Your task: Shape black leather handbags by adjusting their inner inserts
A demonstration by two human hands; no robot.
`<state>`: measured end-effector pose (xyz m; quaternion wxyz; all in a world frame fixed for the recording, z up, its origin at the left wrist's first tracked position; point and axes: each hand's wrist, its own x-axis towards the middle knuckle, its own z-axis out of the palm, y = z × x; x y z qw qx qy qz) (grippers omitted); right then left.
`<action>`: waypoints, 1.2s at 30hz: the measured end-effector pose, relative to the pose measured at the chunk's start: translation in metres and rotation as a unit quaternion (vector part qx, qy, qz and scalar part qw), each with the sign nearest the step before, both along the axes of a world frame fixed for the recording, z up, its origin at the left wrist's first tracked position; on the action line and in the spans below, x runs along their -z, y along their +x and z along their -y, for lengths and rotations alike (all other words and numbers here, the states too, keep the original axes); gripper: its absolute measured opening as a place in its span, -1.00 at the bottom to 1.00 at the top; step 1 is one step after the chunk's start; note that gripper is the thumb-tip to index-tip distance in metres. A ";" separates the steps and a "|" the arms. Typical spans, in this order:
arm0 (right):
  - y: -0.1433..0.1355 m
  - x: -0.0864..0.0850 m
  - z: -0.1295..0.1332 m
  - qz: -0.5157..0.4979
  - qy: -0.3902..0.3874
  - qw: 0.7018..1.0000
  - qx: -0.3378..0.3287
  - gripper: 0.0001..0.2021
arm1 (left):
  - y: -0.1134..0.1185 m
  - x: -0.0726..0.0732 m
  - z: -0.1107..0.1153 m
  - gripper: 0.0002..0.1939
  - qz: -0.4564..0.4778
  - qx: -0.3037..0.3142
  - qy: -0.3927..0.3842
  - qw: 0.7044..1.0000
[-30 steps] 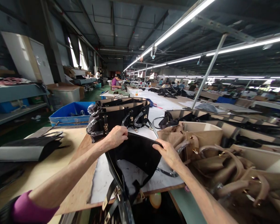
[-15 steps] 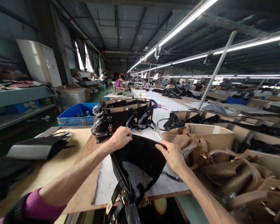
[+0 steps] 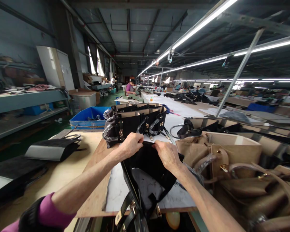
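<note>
A black handbag (image 3: pixel 146 158) hangs open at the table's near edge, with dangling straps and gold-toned buckles below. My left hand (image 3: pixel 132 143) pinches its top rim on the left. Close beside it, my right hand (image 3: pixel 166 154) grips the same rim, fingertips closed on the edge. Behind the hands stand several finished-looking black handbags (image 3: pixel 128 124) with plastic-wrapped handles. Tan handbags (image 3: pixel 234 148) are heaped to the right of my right hand. Under the held bag lies a white sheet (image 3: pixel 113 187) on the wooden tabletop.
A blue bin (image 3: pixel 87 121) stands beyond the table at left. Black bag pieces (image 3: pixel 53 149) lie on the left of the table. More black bags (image 3: pixel 203 124) stand behind the tan ones. A slanted metal post (image 3: pixel 240 71) rises at right. Other people sit farther back.
My right hand has moved left along the bag's rim, nearer my left hand. The left hand keeps its grip. The camera view has turned slightly left.
</note>
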<state>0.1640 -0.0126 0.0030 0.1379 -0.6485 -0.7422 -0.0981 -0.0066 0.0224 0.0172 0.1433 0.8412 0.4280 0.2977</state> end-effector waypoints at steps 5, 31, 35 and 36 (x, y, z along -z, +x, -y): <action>0.003 0.001 0.001 0.007 0.014 1.000 -0.002 -0.74 | 0.000 -0.002 0.001 -0.88 0.004 -0.016 -0.016 1.000; -0.007 -0.014 -0.014 -0.104 -0.073 0.985 -0.119 -0.79 | -0.002 0.003 -0.012 -0.69 0.079 -0.013 -0.117 0.990; 0.040 -0.012 -0.004 -0.121 -0.130 0.980 -0.087 -0.72 | -0.002 0.001 -0.010 -0.63 0.108 0.005 -0.142 0.984; 0.053 -0.011 0.000 -0.134 -0.148 0.977 -0.079 -0.70 | -0.002 0.001 -0.010 -0.62 0.116 0.013 -0.148 0.982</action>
